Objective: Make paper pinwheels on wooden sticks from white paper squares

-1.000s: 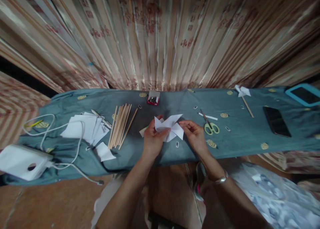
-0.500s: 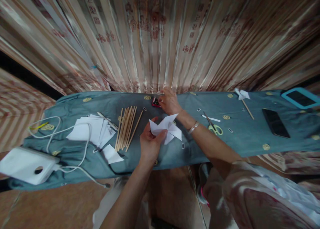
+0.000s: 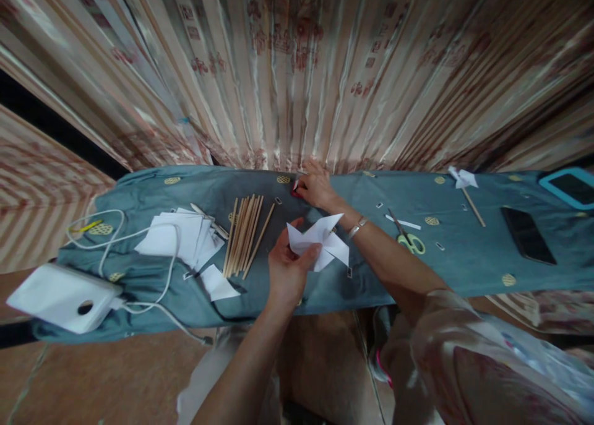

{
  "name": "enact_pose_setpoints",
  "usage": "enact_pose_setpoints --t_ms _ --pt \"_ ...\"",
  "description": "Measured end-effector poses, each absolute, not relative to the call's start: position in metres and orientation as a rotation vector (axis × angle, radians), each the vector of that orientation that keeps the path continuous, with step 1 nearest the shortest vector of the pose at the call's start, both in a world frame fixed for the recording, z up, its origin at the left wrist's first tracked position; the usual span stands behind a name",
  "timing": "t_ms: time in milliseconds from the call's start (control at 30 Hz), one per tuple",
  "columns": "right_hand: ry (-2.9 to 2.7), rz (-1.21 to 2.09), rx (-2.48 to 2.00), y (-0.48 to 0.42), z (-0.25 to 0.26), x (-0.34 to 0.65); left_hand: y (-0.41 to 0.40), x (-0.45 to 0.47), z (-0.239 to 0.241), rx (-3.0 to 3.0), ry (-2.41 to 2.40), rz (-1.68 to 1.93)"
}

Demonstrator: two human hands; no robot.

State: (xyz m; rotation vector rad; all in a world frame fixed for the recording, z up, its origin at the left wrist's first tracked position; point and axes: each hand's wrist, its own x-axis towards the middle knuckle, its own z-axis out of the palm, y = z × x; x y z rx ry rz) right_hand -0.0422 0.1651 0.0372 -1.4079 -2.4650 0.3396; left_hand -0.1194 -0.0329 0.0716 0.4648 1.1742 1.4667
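Observation:
My left hand point(image 3: 288, 267) is closed on a white paper pinwheel point(image 3: 320, 242), thumb pressed on its front, over the near middle of the table. Its folded blades point outward. At the table's far edge my right hand point(image 3: 318, 187) has its thumb and forefinger on a small red box point(image 3: 296, 188), while the other fingers stretch out above. Most of the box is hidden behind this hand. Left of the pinwheel lies a row of thin wooden sticks point(image 3: 244, 233).
White paper sheets point(image 3: 169, 236), a pen point(image 3: 208, 219) and a white power bank point(image 3: 60, 295) with a cable lie left. To the right are scissors point(image 3: 411, 242), a paper strip point(image 3: 403, 221), a pinwheel on a stick point(image 3: 473, 205), a black phone point(image 3: 528, 234) and a blue-framed tablet point(image 3: 570, 188).
My right hand has closed in over the red box, which showed its dark contents before and is now mostly covered. The left hand keeps the pinwheel. The whole view has shifted slightly.

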Motion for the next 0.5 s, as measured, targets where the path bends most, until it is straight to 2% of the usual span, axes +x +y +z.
enact_pose_setpoints --t_ms 500 --pt "-2.304 0.383 -1.343 0.180 0.015 -0.031 -0.034 -0.120 0.070 0.476 1.178 1.448"
